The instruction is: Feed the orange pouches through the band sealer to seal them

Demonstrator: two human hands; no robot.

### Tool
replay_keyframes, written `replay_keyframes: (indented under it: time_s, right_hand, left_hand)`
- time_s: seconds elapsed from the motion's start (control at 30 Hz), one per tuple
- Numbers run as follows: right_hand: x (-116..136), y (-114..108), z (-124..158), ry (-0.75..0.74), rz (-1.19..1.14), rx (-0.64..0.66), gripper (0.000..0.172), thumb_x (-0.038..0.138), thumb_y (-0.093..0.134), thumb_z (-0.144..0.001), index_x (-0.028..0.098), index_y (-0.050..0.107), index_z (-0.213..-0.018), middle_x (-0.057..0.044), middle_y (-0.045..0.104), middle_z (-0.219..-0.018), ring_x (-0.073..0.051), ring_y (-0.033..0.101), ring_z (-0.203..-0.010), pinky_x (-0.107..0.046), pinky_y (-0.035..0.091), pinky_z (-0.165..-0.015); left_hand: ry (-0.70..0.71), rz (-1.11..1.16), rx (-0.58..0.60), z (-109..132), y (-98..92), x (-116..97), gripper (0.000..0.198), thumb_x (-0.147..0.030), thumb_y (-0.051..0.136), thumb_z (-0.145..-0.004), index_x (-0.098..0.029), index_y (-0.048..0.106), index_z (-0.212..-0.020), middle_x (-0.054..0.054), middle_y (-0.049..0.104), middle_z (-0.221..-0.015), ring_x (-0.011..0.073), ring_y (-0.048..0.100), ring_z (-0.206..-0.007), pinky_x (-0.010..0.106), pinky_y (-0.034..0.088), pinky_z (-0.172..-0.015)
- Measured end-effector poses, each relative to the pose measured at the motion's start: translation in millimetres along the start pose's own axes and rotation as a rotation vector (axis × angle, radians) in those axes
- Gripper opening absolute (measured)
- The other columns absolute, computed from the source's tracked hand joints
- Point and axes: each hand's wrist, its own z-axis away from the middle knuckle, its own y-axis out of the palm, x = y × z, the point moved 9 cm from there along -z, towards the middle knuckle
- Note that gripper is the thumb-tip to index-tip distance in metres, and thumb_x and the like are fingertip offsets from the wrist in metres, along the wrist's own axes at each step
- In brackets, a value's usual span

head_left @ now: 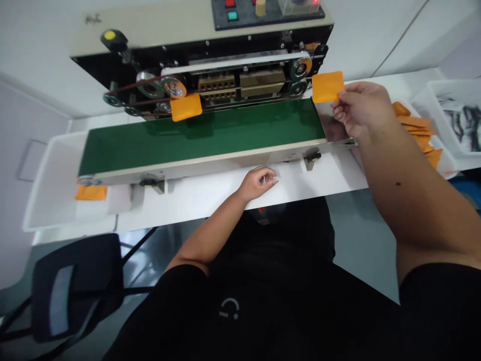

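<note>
My right hand [363, 108] pinches the lower right corner of a small orange pouch [326, 87] at the right end of a band sealing machine [246, 82]. A second orange pouch [187, 107] hangs from the machine's rollers on the left, over the green conveyor belt [225, 129]. My left hand [258, 183] rests on the white table [195, 193] in front of the conveyor, fingers loosely curled and not touching each other fully, with nothing seen in them.
Several orange pouches [421, 130] lie in a bin at the right, beside a white bin [456, 108] of dark packets. At the left, a white bin [45, 185] stands under the belt's end, near an orange pouch [91, 192]. A black chair [93, 271] stands lower left.
</note>
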Motion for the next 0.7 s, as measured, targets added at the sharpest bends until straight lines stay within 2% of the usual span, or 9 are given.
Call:
replay_keyframes:
  time_s: [0.17, 0.27, 0.37, 0.43, 0.5, 0.57, 0.63, 0.7]
  right_hand:
    - [-3, 33, -6, -0.016, 0.051, 0.024, 0.008, 0.001, 0.05, -0.106, 0.008, 0.053, -0.11, 0.008, 0.056, -0.054, 0.0, 0.042, -0.042, -0.016, 0.025, -0.051]
    - [0, 54, -5, -0.032, 0.062, 0.039, 0.009, -0.001, 0.051, -0.105, 0.006, 0.056, -0.108, 0.008, 0.055, -0.051, -0.001, 0.039, -0.039, -0.015, 0.019, -0.047]
    - [5, 69, 2, -0.038, 0.114, 0.065, 0.007, 0.003, 0.054, -0.105, 0.005, 0.061, -0.107, 0.005, 0.057, -0.054, -0.003, 0.04, -0.039, -0.016, 0.019, -0.044]
    - [10, 71, 10, -0.077, 0.157, 0.085, 0.008, 0.009, 0.059, -0.106, 0.004, 0.064, -0.106, 0.002, 0.062, -0.062, -0.002, 0.042, -0.041, -0.016, 0.023, -0.044]
    - [14, 63, 20, -0.151, 0.185, 0.082, 0.01, 0.013, 0.064, -0.104, 0.004, 0.067, -0.108, -0.001, 0.067, -0.072, -0.001, 0.044, -0.045, -0.015, 0.027, -0.046]
    - [16, 44, 30, -0.245, 0.21, 0.045, 0.013, 0.015, 0.067, -0.101, 0.005, 0.069, -0.109, -0.004, 0.071, -0.082, 0.001, 0.046, -0.046, -0.015, 0.029, -0.047]
    - [17, 13, 37, -0.352, 0.249, -0.018, 0.015, 0.018, 0.069, -0.1, 0.007, 0.072, -0.11, -0.007, 0.073, -0.089, 0.0, 0.049, -0.047, -0.017, 0.031, -0.047]
    - [19, -29, 38, -0.471, 0.311, -0.134, 0.016, 0.017, 0.067, -0.099, 0.009, 0.074, -0.111, -0.009, 0.075, -0.091, -0.002, 0.054, -0.05, -0.019, 0.035, -0.049]
  left_hand:
    - [0.014, -0.012, 0.016, 0, 1.5, -1, 0.036, -0.054, 0.067, -0.098, -0.018, 0.071, -0.1, 0.005, 0.07, -0.084, 0.0149, 0.062, -0.073, 0.028, 0.049, -0.068]
    - [0.021, -0.016, 0.026, 0, 2.5, -1, 0.035, -0.053, 0.066, -0.099, -0.019, 0.071, -0.102, 0.006, 0.071, -0.085, 0.0153, 0.064, -0.075, 0.028, 0.05, -0.069]
    - [0.019, -0.018, 0.023, 1, 2.3, 0, 0.036, -0.054, 0.066, -0.099, -0.019, 0.071, -0.102, 0.006, 0.071, -0.086, 0.0159, 0.065, -0.076, 0.029, 0.05, -0.069]
    - [0.021, -0.016, 0.02, 1, 2.0, 0, 0.036, -0.054, 0.066, -0.099, -0.019, 0.071, -0.102, 0.006, 0.071, -0.087, 0.0161, 0.065, -0.077, 0.029, 0.05, -0.07]
    - [0.02, -0.019, 0.016, 1, 1.6, 0, 0.036, -0.054, 0.066, -0.099, -0.019, 0.071, -0.102, 0.006, 0.071, -0.087, 0.0162, 0.065, -0.076, 0.029, 0.05, -0.07]
    - [0.013, -0.027, 0.016, 2, 1.5, 1, 0.036, -0.054, 0.066, -0.099, -0.019, 0.071, -0.102, 0.006, 0.071, -0.087, 0.0163, 0.065, -0.076, 0.03, 0.05, -0.07]
    - [0.012, -0.029, 0.018, 2, 1.6, 1, 0.036, -0.055, 0.065, -0.099, -0.019, 0.071, -0.102, 0.006, 0.071, -0.086, 0.0163, 0.064, -0.076, 0.03, 0.051, -0.07]
    - [0.02, -0.023, 0.018, 2, 1.5, 1, 0.035, -0.054, 0.065, -0.099, -0.019, 0.071, -0.101, 0.006, 0.07, -0.086, 0.016, 0.064, -0.075, 0.03, 0.051, -0.07]
